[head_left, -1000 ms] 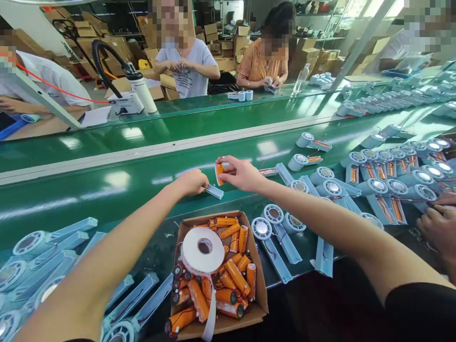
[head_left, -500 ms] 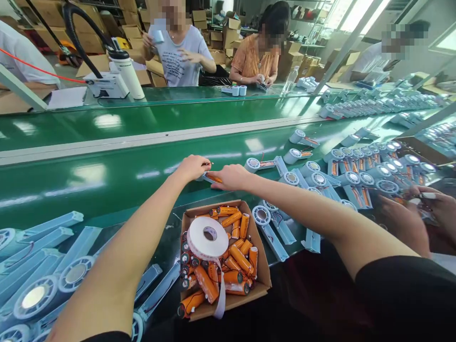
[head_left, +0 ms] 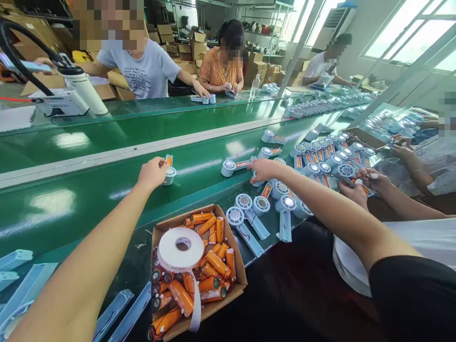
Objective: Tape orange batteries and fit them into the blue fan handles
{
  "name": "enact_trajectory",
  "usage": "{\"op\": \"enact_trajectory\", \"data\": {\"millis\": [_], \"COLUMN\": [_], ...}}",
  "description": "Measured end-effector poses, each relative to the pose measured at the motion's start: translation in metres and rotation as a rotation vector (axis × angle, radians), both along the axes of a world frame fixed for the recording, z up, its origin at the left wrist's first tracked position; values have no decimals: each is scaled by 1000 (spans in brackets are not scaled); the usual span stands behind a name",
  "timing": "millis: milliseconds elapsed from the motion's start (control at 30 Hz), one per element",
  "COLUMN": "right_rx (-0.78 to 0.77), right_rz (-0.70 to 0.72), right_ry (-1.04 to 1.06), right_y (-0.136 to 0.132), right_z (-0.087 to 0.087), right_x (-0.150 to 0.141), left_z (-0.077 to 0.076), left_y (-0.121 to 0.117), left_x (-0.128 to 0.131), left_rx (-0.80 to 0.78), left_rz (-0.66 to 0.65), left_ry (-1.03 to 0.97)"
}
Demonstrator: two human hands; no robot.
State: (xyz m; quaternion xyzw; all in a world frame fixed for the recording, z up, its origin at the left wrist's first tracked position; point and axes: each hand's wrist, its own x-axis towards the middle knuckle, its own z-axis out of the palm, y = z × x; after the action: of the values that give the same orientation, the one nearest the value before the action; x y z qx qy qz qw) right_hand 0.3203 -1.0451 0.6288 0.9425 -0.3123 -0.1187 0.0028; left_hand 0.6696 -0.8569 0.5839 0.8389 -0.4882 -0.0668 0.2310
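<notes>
My left hand (head_left: 152,173) reaches out over the green conveyor belt (head_left: 89,190), fingers closed on a light-blue fan part with an orange battery (head_left: 168,170) in it. My right hand (head_left: 261,168) stretches to the right and rests on another light-blue fan part (head_left: 257,181) among several lying on the belt; its fingers curl over it. Below my arms sits a cardboard box (head_left: 238,270) full of orange batteries (head_left: 213,260) with a white tape roll (head_left: 181,248) on top.
Many light-blue fan parts (head_left: 320,161) crowd the belt to the right, where another person's hands (head_left: 359,187) work. Across the belt sit several people. A white machine with a black hose (head_left: 62,97) stands at far left. More blue parts (head_left: 21,280) lie at bottom left.
My hands, which were joined fitting a battery into a fan part, have separated. The left carried the loaded part left onto the belt; the right moved right to another part. The view turned right.
</notes>
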Motion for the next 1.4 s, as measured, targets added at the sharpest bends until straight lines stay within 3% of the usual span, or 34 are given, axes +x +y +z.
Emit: {"op": "enact_trajectory", "data": {"millis": [100, 167, 300, 367, 467, 567, 633, 700, 767, 833, 900, 1000, 1067, 1133, 1267, 1333, 1400], "right_rx": [18, 18, 41, 25, 131, 628, 1014, 1283, 1398, 1339, 1051, 479, 342, 487, 963, 1029, 996], "right_rz": [5, 7, -79, -93, 52, 227, 338, 478, 675, 783, 655, 335, 302, 313, 146, 44, 4], "right_ry": [28, -9, 49, -16, -383, -598, -559, -500, -420, -319, -291, -225, -146, -240, -966, -1293, -1511], "right_y": [0, 7, 25, 38, 80, 152, 204, 244, 266, 268, 257, 236, 226, 218, 209, 214, 227], "right_z": [-7, -14, -20, -16, -4, 2, -4, -15, -24, -29, -29, -25, -24, -25, -27, -26, -26], "right_x": [-21, -20, -12, -9, -7, -8, -14, -22, -29, -31, -25, -5, 8, 13, 1, -9, -17], "left_z": [10, 23, 44, 47, 46, 50, 53, 52, 46, 35, 24, 15, 14, 17, 22, 22, 21], "left_y": [7, 31, 120, 167, 215, 237, 248, 262, 277, 291, 299, 297, 290, 284, 281, 281, 280], "left_x": [-21, -44, -98, -119, -141, -161, -174, -183, -186, -187, -188, -197, -204, -210, -219, -223, -227], "left_rx": [10, 15, 213, 313, 238, -11, -198, -324, -366, -371, -373, -413, -430, -428, -389, -372, -355], "left_rz": [50, 0, -531, -657, -613, -523, -415, -315, -203, -78, -15, -116, -209, -256, -275, -284, -289], "left_ry": [-9, -63, -74, -142, -338, -458, -516, -539, -494, -431, -392, -410, -441, -479, -518, -532, -542]}}
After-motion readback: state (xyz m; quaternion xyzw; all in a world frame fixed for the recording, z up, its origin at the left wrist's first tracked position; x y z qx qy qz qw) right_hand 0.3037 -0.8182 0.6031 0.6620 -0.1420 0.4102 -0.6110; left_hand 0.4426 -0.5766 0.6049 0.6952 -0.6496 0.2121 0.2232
